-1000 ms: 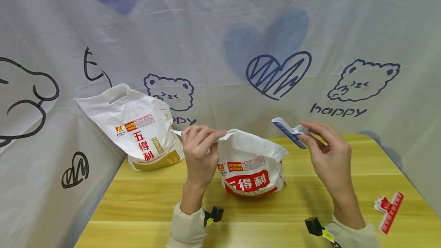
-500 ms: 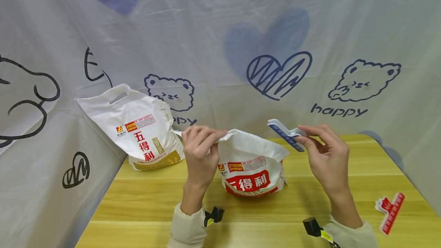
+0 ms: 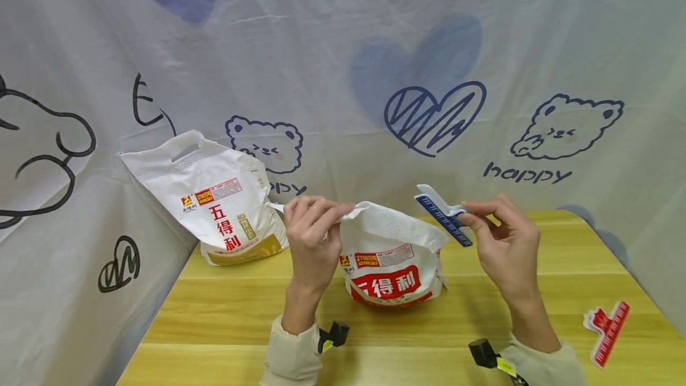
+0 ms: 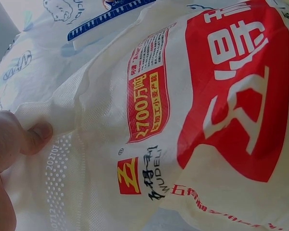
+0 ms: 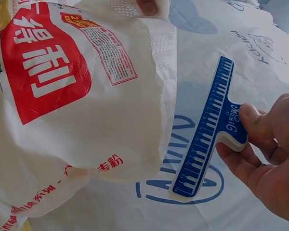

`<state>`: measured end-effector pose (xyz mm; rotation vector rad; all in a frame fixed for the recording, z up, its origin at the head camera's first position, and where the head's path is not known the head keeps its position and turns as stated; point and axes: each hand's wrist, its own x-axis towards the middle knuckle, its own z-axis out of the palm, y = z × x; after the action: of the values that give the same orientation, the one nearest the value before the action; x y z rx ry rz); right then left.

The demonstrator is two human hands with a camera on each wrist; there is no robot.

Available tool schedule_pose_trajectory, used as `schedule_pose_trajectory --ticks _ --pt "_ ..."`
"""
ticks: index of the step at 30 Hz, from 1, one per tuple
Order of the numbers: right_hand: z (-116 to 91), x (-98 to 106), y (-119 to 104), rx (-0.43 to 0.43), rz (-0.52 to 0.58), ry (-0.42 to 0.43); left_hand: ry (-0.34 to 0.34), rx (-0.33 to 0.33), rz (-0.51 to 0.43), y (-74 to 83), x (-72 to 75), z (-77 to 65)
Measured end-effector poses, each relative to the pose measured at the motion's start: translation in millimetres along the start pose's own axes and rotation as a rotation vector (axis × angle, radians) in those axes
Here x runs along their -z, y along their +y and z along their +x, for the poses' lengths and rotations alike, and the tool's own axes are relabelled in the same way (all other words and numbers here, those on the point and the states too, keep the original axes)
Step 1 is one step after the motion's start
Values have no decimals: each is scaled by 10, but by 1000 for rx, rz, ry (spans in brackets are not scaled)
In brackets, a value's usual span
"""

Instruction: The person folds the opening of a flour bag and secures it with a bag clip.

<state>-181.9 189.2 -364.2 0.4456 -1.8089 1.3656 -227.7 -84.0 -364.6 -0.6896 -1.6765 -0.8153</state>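
A white flour bag with a red label (image 3: 390, 282) stands on the table, its top folded over. My left hand (image 3: 313, 240) pinches the left end of that fold; in the left wrist view the thumb (image 4: 38, 137) presses on the bag's top. To the right of the bag, my right hand (image 3: 509, 246) holds a blue and white clip (image 3: 443, 219) by its handle between thumb and fingers. The right wrist view shows the clip (image 5: 207, 130) with a piano-key print, apart from the bag's edge.
Another white flour bag (image 3: 214, 195) with a gold base leans against the curtain at the back left. A red clip (image 3: 608, 332) lies near the right edge of the wooden table (image 3: 225, 326). The printed curtain (image 3: 343, 76) hangs behind.
My right hand has moved slightly left with the blue clip, which has tilted a little and come closer to the bag. The left hand has kept its hold on the fold.
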Motion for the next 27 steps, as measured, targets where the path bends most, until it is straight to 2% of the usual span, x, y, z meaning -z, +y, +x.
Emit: schedule_pose_trajectory --ticks 16,27 --pt "-17 -57 13 10 36 -7 -8 8 0 6 11 -6" --pt "-20 -137 21 27 60 -46 -13 17 0 9 33 4"
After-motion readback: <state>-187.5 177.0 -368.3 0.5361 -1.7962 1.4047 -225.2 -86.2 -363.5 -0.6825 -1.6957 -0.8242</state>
